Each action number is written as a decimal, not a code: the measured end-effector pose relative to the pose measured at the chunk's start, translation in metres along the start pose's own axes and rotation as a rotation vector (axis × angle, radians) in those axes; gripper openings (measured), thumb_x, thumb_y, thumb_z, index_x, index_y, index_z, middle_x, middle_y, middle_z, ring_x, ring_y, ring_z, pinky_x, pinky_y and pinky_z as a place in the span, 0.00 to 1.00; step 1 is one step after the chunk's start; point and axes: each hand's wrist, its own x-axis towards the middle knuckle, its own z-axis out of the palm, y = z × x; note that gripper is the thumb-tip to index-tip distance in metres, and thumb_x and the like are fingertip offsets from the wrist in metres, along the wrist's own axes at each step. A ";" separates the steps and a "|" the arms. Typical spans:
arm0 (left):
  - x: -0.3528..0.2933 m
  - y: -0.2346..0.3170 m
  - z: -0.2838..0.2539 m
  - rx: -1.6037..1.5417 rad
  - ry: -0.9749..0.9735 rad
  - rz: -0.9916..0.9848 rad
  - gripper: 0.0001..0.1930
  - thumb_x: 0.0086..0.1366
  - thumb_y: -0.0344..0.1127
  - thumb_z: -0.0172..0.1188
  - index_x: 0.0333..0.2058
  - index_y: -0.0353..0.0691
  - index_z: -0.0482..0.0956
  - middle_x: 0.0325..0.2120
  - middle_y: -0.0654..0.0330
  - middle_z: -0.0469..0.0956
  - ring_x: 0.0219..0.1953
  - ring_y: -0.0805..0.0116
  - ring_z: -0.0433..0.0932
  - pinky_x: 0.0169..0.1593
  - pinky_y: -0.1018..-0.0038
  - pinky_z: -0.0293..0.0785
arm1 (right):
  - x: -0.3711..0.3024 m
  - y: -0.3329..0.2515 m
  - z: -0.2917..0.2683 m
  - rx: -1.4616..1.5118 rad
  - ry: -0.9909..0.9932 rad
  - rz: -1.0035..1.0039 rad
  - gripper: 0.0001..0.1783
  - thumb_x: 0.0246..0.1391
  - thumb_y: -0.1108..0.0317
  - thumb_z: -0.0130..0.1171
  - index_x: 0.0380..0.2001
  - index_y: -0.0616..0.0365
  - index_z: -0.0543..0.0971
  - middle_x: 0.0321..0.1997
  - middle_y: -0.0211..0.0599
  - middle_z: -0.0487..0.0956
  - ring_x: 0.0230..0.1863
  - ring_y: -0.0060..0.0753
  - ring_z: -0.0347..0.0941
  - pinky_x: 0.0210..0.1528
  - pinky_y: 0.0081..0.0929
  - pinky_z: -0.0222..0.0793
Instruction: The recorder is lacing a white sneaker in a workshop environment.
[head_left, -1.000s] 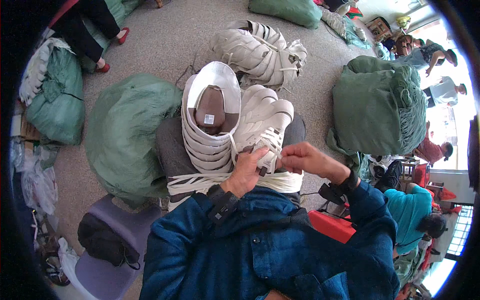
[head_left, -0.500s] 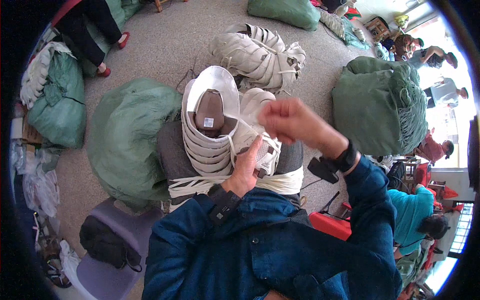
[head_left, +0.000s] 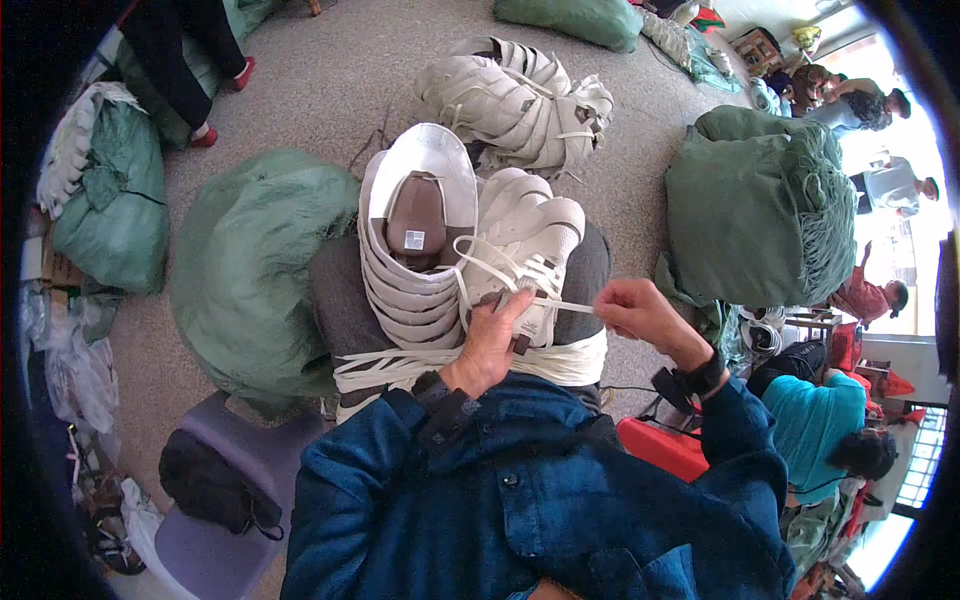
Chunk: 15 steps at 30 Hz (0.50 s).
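Observation:
On my lap, a cream shoe upper (head_left: 545, 235) lies toe away from me, on top of others. My left hand (head_left: 490, 345) grips it near its collar, the thumb pressed by the eyelets. A flat off-white shoelace (head_left: 565, 304) runs taut from the eyelets to my right hand (head_left: 650, 318), which pinches it off to the right. The lace's other part makes a loose loop on the left of the upper. Close by on the left stands a nested stack of uppers (head_left: 415, 300), a brown insole-like piece (head_left: 415, 220) inside the top one. A bundle of laces (head_left: 575, 362) lies across my lap.
More uppers, tied in a bundle (head_left: 515, 105), lie on the floor ahead. Green sacks stand left (head_left: 265, 270) and right (head_left: 755, 215). A purple chair (head_left: 225, 500) with a black cloth is at lower left, a red object (head_left: 660, 450) at lower right. Several people are around.
My right hand has moved right and down, drawing the lace out taut. My left hand stays on the upper, whose toe is now uncovered.

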 end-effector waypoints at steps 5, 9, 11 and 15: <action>0.001 -0.002 -0.002 0.003 0.003 0.032 0.14 0.67 0.34 0.63 0.50 0.40 0.78 0.42 0.63 0.81 0.41 0.72 0.81 0.41 0.72 0.81 | -0.039 0.033 -0.014 0.108 -0.022 0.108 0.07 0.60 0.68 0.61 0.33 0.60 0.81 0.22 0.23 0.75 0.21 0.12 0.67 0.21 0.16 0.61; 0.002 -0.001 0.001 0.036 0.014 0.040 0.14 0.66 0.33 0.64 0.49 0.40 0.78 0.41 0.64 0.82 0.39 0.72 0.81 0.40 0.73 0.80 | -0.040 0.052 -0.019 -0.124 -0.042 -0.016 0.07 0.60 0.68 0.62 0.32 0.61 0.82 0.24 0.24 0.76 0.26 0.17 0.70 0.27 0.19 0.65; 0.004 -0.003 -0.002 0.044 0.007 0.054 0.14 0.66 0.33 0.64 0.49 0.41 0.78 0.40 0.64 0.82 0.39 0.72 0.81 0.40 0.73 0.79 | -0.031 0.043 -0.019 -0.303 -0.057 -0.144 0.07 0.60 0.68 0.62 0.32 0.61 0.82 0.25 0.23 0.77 0.27 0.18 0.71 0.29 0.20 0.67; 0.003 -0.004 -0.010 0.064 -0.001 0.051 0.15 0.64 0.34 0.63 0.49 0.39 0.78 0.41 0.63 0.81 0.41 0.72 0.80 0.42 0.73 0.78 | -0.005 -0.039 -0.024 0.139 0.127 -0.320 0.08 0.62 0.67 0.61 0.36 0.62 0.81 0.28 0.25 0.78 0.30 0.19 0.72 0.33 0.20 0.69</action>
